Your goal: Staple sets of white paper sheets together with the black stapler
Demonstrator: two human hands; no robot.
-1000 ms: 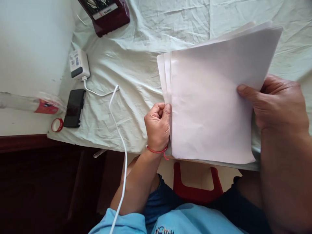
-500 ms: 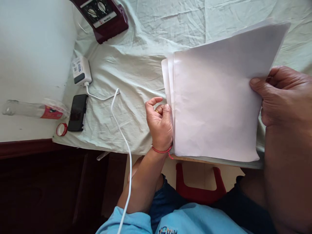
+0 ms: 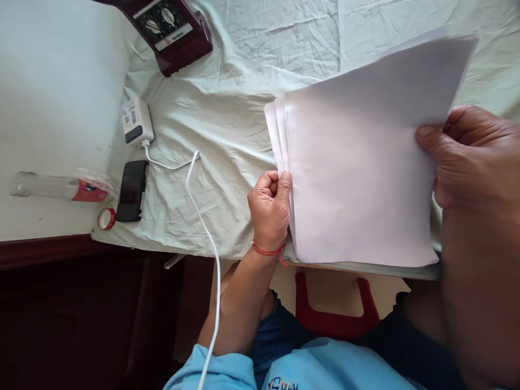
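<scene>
While the sheaf of white paper (image 3: pixel 361 162) filled the right half of the frame, lifted off the pale green cloth (image 3: pixel 227 119) at its far end, the person's right hand (image 3: pixel 471 157) pinched its right edge, thumb on top and fingers curled beneath, which seemed to be what kept the sheets raised and slightly fanned. The left hand (image 3: pixel 270 208) sat at the centre of the frame, closed almost to a fist, its thumb pressed flat against the sheaf's left edge; whether a sheet was actually caught between thumb and finger could not be told, though the grip looked suited to squaring or separating the staggered edges there. A red thread bracelet (image 3: pixel 268 250) circled that wrist.

To the left lay things apart from the work: a white charger block (image 3: pixel 137 120) with its cable (image 3: pixel 203 216) trailing down toward the lower edge, a dark phone (image 3: pixel 132 189) just beside a small roll of red tape (image 3: pixel 106 218), and a clear plastic bottle (image 3: pixel 52 186) on its side at the far left. A maroon appliance with two dials (image 3: pixel 170 30) stood at the upper left.
</scene>
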